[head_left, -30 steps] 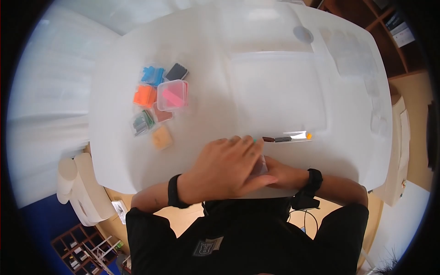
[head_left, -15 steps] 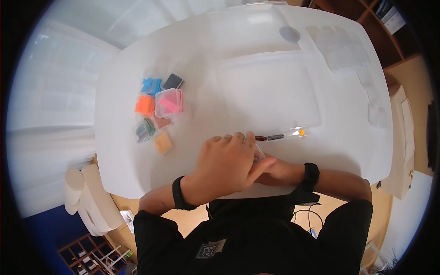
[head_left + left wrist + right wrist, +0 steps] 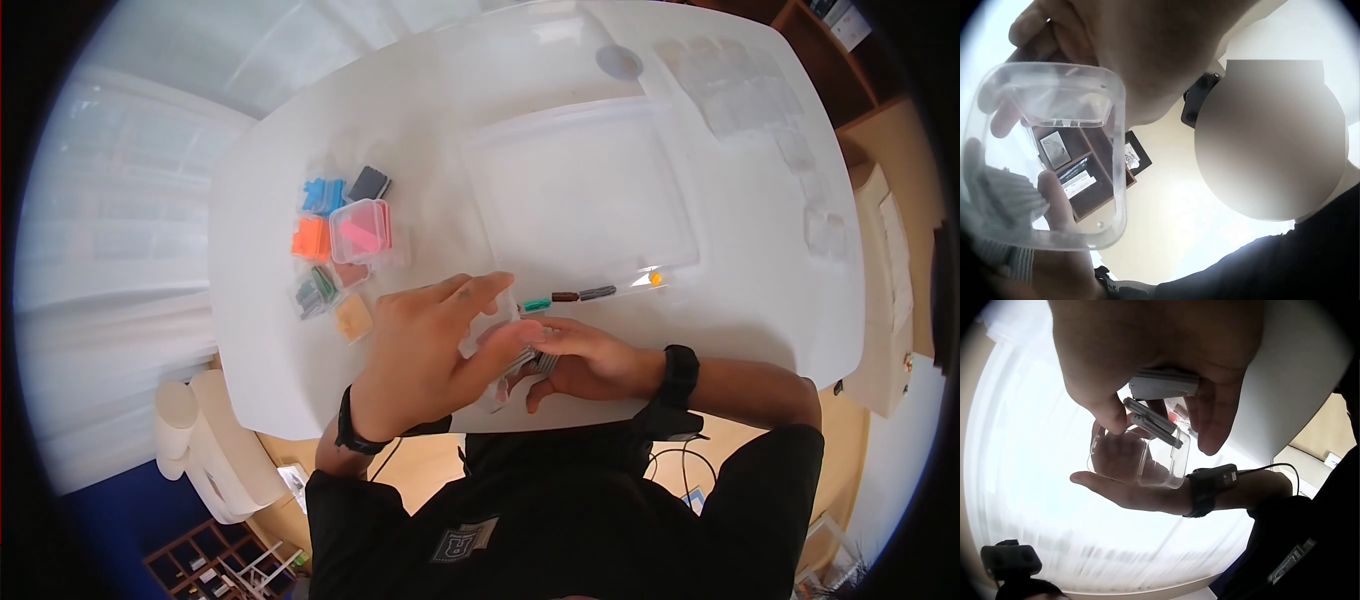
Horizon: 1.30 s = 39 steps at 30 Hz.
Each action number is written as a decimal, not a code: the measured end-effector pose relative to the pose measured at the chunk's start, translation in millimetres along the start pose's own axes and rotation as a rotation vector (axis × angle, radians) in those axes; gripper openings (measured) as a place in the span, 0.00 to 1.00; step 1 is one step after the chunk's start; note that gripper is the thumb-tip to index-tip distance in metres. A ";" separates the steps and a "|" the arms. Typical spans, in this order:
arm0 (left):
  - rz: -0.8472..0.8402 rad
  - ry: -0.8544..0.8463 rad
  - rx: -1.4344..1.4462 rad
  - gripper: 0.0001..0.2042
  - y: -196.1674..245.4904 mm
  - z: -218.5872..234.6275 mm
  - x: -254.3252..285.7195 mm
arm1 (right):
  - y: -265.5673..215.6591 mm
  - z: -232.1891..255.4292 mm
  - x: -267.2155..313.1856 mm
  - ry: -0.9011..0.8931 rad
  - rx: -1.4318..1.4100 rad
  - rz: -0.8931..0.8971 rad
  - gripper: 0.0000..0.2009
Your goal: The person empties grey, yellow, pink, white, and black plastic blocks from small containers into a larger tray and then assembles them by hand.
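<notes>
A small clear plastic box (image 3: pixel 1119 156) with its lid hinged open is held in my left hand (image 3: pixel 415 335), thumb along one side. Its mouth faces the left wrist camera. My right hand (image 3: pixel 595 362) is at the box and grips grey ribbed pieces (image 3: pixel 1163 384) between thumb and fingers. More grey pieces (image 3: pixel 1154 422) lie at the mouth of the box in the right wrist view. Just beyond the hands, a teal piece (image 3: pixel 537 305), a brown piece (image 3: pixel 565 297) and a dark grey piece (image 3: pixel 598 293) form a row.
Left on the table are small clear boxes of blue (image 3: pixel 323 196), orange (image 3: pixel 311 238), pink (image 3: pixel 362 232), green and tan pieces. An orange-yellow piece (image 3: pixel 655 279) ends the row. A large clear sheet (image 3: pixel 580 180) lies beyond, with clear containers (image 3: pixel 730 85) at the far right.
My left hand has drawn left and turned, and the clear box now shows open with grey pieces between the hands. The teal piece has come into full view.
</notes>
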<state>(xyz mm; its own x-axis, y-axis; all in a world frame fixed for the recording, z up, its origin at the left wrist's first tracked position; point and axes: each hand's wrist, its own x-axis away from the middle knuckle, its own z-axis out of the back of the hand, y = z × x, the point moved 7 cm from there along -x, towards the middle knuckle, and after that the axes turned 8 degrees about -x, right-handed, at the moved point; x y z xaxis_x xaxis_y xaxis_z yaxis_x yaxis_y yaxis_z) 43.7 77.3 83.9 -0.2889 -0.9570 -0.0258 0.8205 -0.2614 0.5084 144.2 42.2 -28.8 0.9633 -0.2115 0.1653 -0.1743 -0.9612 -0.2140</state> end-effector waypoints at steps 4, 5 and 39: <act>0.006 -0.019 0.049 0.17 -7.5 6.7 8.5 | -1.7 -4.7 0.4 0.007 0.031 -0.007 0.22; 0.054 0.006 0.093 0.17 -12.8 10.3 11.5 | -1.3 -4.9 0.9 -0.001 0.068 -0.020 0.21; 0.144 0.184 0.541 0.09 -1.0 -27.7 3.0 | -90.3 -43.5 52.3 0.351 1.387 0.803 0.13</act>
<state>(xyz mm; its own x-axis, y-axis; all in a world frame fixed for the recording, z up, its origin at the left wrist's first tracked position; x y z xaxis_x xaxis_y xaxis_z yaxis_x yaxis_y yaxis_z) 55.7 71.3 59.5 -0.0629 -0.9969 -0.0482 0.4628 -0.0719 0.8835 201.4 110.3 41.1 0.5973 -0.7614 -0.2519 -0.0855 0.2518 -0.9640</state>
